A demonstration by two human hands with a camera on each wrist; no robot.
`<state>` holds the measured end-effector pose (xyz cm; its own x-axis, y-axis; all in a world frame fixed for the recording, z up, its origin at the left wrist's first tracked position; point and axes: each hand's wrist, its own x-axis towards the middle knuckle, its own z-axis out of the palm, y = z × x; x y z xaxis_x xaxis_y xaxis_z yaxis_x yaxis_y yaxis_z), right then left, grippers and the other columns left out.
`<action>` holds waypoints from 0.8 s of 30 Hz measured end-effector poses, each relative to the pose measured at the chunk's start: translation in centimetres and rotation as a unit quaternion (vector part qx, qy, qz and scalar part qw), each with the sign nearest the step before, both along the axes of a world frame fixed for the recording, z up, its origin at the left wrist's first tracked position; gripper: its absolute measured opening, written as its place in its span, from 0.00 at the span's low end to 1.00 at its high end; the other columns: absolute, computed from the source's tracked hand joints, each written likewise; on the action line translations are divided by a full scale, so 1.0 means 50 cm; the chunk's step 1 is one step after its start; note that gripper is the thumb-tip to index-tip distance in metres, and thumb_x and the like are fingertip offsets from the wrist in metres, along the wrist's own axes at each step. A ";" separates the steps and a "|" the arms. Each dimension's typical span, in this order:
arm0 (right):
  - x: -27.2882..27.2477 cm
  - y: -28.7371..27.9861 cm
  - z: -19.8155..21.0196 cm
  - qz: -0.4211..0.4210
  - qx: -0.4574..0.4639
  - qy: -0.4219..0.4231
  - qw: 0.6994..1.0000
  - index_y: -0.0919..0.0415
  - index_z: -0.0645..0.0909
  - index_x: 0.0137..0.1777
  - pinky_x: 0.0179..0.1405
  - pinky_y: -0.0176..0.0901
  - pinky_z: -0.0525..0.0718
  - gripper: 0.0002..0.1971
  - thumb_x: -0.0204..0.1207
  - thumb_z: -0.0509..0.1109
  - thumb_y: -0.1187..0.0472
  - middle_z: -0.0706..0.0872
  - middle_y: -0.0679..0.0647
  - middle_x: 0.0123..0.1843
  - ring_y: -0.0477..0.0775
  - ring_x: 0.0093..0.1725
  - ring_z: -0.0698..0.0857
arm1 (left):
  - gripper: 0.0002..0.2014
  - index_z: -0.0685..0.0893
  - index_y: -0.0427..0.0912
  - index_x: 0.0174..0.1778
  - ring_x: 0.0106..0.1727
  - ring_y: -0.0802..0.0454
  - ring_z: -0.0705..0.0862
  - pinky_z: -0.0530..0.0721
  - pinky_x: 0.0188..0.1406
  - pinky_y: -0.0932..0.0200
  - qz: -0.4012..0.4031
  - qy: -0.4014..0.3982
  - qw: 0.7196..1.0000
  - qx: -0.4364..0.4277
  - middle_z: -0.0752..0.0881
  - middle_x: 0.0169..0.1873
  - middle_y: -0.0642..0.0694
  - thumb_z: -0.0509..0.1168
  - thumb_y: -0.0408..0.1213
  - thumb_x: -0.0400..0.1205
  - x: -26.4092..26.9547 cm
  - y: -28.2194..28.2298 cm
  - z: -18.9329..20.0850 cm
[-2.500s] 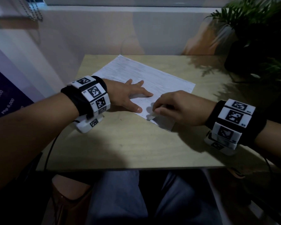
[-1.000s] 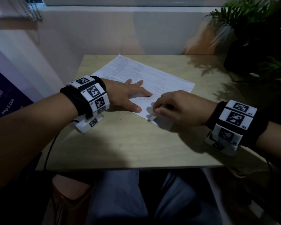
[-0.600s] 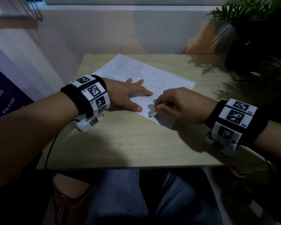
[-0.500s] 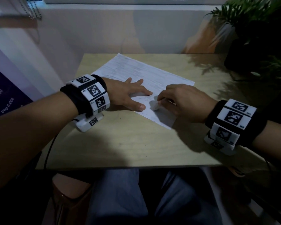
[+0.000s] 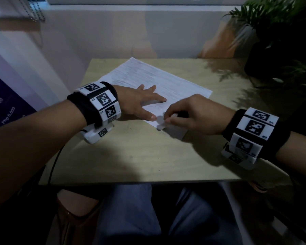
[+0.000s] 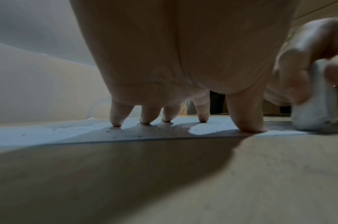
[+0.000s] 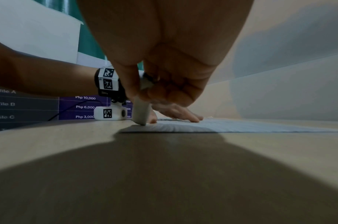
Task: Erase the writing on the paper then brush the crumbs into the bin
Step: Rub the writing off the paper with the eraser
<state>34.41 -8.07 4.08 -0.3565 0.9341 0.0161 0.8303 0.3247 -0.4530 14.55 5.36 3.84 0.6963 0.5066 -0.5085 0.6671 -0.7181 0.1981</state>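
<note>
My left hand (image 5: 137, 101) flat, fingers spread, pressing white lined paper sheet (image 5: 159, 80); my right hand (image 5: 194, 115) pinching white block eraser (image 5: 161, 125) onto sheet's near corner; grey crumbs (image 6: 137, 130) on sheet

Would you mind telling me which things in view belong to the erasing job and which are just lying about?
Part of the job:
- paper, pinned flat by the left hand
- white eraser, pinched in the right hand, tip on the paper
- crumbs on the sheet

Just lying about:
- potted plant
- price poster

No bin shows.
</note>
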 end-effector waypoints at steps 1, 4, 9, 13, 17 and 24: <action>0.005 0.007 -0.001 -0.015 0.018 -0.005 1.000 0.51 0.90 0.55 0.49 0.46 0.82 0.13 0.82 0.68 0.47 0.91 0.45 0.46 0.46 0.45 0.86 | 0.40 0.48 0.74 0.87 0.89 0.46 0.33 0.43 0.88 0.34 0.001 -0.001 1.000 -0.004 0.34 0.89 0.54 0.63 0.66 0.82 -0.001 0.001 -0.001; 0.015 0.018 -0.004 -0.050 0.072 -0.062 0.994 0.51 0.90 0.55 0.48 0.52 0.83 0.16 0.82 0.65 0.44 0.91 0.47 0.47 0.52 0.46 0.85 | 0.40 0.49 0.75 0.86 0.89 0.47 0.33 0.44 0.88 0.33 0.002 -0.002 1.000 -0.008 0.34 0.89 0.55 0.64 0.66 0.82 -0.001 0.004 -0.005; 0.002 0.001 -0.003 0.020 0.007 -0.007 1.000 0.54 0.90 0.56 0.53 0.47 0.82 0.16 0.83 0.66 0.46 0.91 0.47 0.51 0.48 0.49 0.86 | 0.40 0.49 0.75 0.87 0.89 0.47 0.32 0.43 0.88 0.33 -0.002 0.000 1.000 -0.010 0.35 0.89 0.55 0.64 0.66 0.82 -0.001 0.005 -0.002; 0.021 0.022 -0.007 -0.068 0.073 -0.080 0.992 0.55 0.89 0.54 0.49 0.51 0.81 0.13 0.84 0.66 0.50 0.89 0.52 0.49 0.56 0.49 0.85 | 0.40 0.50 0.76 0.86 0.89 0.47 0.33 0.44 0.87 0.31 0.000 -0.002 1.000 -0.010 0.35 0.89 0.56 0.65 0.67 0.81 -0.002 0.010 -0.008; 0.004 0.006 -0.009 -0.008 0.025 -0.053 0.998 0.55 0.87 0.55 0.51 0.48 0.80 0.11 0.84 0.66 0.52 0.88 0.49 0.51 0.52 0.49 0.83 | 0.40 0.50 0.76 0.86 0.89 0.47 0.33 0.44 0.88 0.32 0.000 -0.005 1.000 -0.011 0.35 0.89 0.56 0.65 0.66 0.81 -0.001 0.008 -0.008; 0.017 0.019 -0.016 -0.081 0.042 -0.100 0.991 0.54 0.82 0.54 0.51 0.52 0.79 0.09 0.86 0.61 0.54 0.86 0.53 0.53 0.58 0.52 0.83 | 0.40 0.50 0.74 0.87 0.89 0.46 0.33 0.44 0.88 0.34 0.004 -0.006 1.000 -0.010 0.35 0.89 0.55 0.65 0.64 0.82 -0.001 0.001 -0.002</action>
<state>35.27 -7.13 3.30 -0.2052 0.9779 0.0405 0.9452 0.2087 -0.2510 14.52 5.42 3.71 0.6977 0.5024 -0.5108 0.6709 -0.7082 0.2198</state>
